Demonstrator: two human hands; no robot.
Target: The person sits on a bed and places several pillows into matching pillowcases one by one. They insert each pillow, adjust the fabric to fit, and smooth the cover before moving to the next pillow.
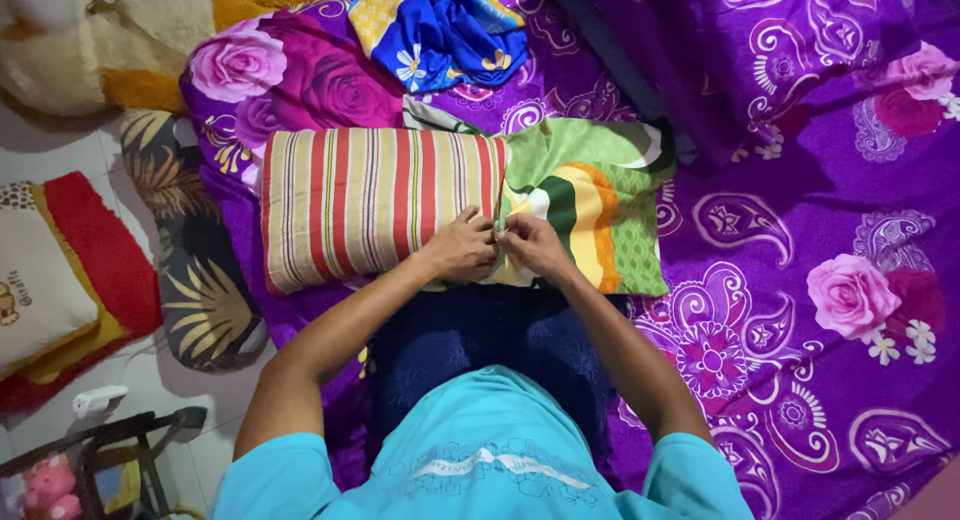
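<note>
A pillow with red, cream and green stripes (370, 205) lies across a purple flowered bedsheet (790, 280), its right end inside a green, yellow and orange pillowcase (600, 195). My left hand (462, 248) and my right hand (532, 244) meet at the near edge of the pillowcase opening. Both pinch the cloth there, fingers closed on the hem, with the hands touching each other.
A blue and yellow flowered cloth (445, 35) lies bunched behind the pillow. A dark leaf-patterned pillow (190, 250) hangs off the bed's left edge. On the floor to the left sit a red and cream cushion (60, 280) and a small dark rack (110, 450).
</note>
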